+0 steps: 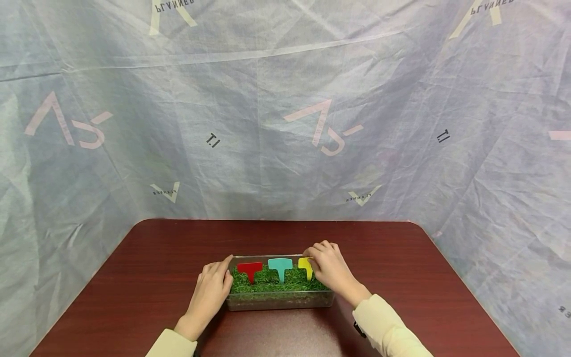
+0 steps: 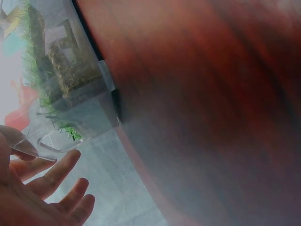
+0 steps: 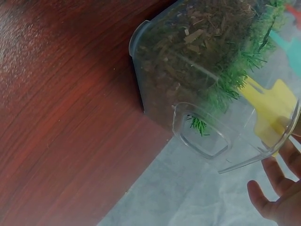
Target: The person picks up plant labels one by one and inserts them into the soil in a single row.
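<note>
A clear plastic bin [image 1: 281,301] sits on the table, filled with brown soil-like material [image 3: 178,66] and green artificial grass [image 1: 267,286]. Three T-shaped plant labels stand upright in the grass: a red label [image 1: 251,268], a light blue label [image 1: 280,265] and a yellow label [image 1: 306,264]. At the bin's left end, my left hand [image 1: 209,287] holds the rim, its other fingers spread outside the wall. My right hand [image 1: 331,267] reaches over the right end and pinches the yellow label's upper edge, partly covering it. The right thumb is hard to make out.
The dark red wooden table [image 1: 178,248] has rounded far corners. Grey printed fabric [image 1: 250,148] hangs behind it and along both sides. The bin has a handle cut-out [image 3: 204,136] at its right end.
</note>
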{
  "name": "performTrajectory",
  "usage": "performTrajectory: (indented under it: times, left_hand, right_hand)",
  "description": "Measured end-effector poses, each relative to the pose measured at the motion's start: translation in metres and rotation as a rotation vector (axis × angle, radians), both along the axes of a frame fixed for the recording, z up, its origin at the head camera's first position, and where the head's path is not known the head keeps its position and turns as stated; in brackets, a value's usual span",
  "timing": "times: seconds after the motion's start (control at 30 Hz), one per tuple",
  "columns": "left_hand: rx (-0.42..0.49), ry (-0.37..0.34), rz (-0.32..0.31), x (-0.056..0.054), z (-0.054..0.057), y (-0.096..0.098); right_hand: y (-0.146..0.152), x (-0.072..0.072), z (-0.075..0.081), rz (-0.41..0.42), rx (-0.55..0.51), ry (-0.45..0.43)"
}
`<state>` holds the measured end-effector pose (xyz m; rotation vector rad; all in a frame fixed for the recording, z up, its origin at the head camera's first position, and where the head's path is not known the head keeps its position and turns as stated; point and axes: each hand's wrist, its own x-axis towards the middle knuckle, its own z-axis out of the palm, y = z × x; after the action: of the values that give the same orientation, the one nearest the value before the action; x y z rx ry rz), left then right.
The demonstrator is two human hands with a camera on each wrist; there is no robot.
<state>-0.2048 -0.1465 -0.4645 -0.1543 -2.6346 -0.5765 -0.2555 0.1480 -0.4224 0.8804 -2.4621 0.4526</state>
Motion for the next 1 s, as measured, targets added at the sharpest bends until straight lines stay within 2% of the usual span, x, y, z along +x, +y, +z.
performTrajectory:
  times: [0.63,0.87,1.0]
  left_hand:
    - [-0.023,0.048,-0.002,0.000,0.001,-0.002]
    - [-0.035,0.050,-0.025,-0.002,0.005,-0.004]
    - [-0.052,0.022,-0.038,-0.002,0.010,-0.006]
  right_hand:
    - [0.005,0.000,0.003,0.008,-0.046,-0.018]
    - [0.013,0.003,0.008,-0.016,-0.074,0.024]
    - [0.023,0.005,0.012,-0.037,-0.081,0.066]
